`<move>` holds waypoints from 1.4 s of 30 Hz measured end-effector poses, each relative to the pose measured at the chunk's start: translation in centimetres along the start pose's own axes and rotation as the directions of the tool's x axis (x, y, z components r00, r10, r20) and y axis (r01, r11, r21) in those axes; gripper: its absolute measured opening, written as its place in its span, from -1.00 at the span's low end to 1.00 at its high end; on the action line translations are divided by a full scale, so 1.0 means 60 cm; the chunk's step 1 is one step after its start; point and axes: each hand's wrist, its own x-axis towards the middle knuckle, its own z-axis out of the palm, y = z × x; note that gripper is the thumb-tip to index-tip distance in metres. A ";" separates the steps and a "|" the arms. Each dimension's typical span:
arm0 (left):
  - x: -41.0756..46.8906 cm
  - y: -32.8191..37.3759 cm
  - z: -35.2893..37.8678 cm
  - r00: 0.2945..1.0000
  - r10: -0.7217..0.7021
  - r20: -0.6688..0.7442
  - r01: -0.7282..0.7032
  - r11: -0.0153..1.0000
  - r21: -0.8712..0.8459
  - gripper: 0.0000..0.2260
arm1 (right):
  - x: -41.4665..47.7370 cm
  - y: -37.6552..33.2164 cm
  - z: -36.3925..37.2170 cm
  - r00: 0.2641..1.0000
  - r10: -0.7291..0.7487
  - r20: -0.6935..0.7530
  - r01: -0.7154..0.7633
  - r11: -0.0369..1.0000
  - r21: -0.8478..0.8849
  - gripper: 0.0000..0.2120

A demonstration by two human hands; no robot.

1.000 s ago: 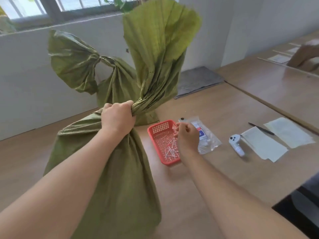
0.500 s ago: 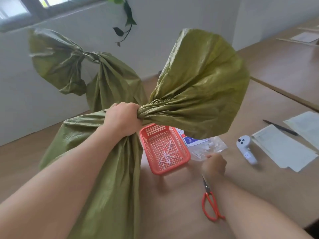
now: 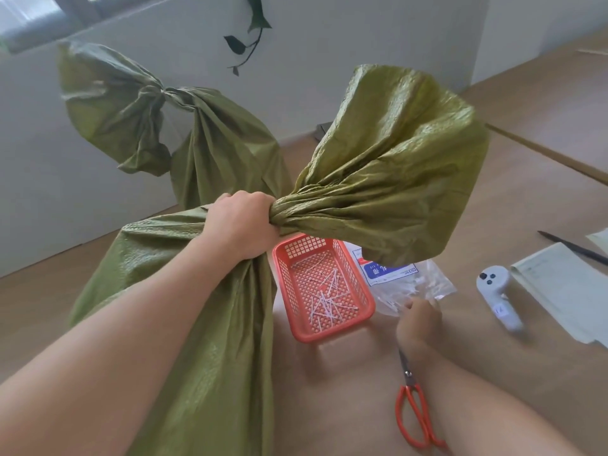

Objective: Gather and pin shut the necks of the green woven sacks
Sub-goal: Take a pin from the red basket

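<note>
Fingers of the left hand (image 3: 241,225) clench the gathered neck of the green woven sack (image 3: 197,324) standing on the brown wooden table (image 3: 329,406), stopping its pleats from spreading. The right hand (image 3: 418,319) lies at the clear plastic packet (image 3: 415,284), perhaps for a pin; its grip is hidden.

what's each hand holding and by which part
The left hand grips the near green sack by its gathered neck. The right hand is at the clear plastic bag; a hold cannot be told.
</note>
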 end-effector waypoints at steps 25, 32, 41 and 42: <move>-0.126 -0.132 -0.093 0.985 -0.172 -0.009 0.157 0.915 -0.372 -0.91 | -0.162 -0.168 -0.274 0.996 0.044 -0.073 -0.035 0.991 0.126 -0.75; -0.236 -0.251 -0.152 0.964 -0.263 -0.027 0.186 0.747 -0.638 -0.77 | -0.402 -0.399 -0.239 0.876 -0.470 -0.110 0.476 0.806 0.350 -0.79; -0.347 -0.421 -0.173 0.901 -0.429 -0.063 0.199 0.539 -0.818 -0.69 | -0.669 -0.583 -0.180 0.637 -0.770 -0.017 0.711 0.580 0.397 -0.80; -0.354 -0.439 -0.168 0.894 -0.444 -0.066 0.182 0.493 -0.851 -0.68 | -0.690 -0.592 -0.175 0.622 -0.783 -0.010 0.717 0.566 0.407 -0.78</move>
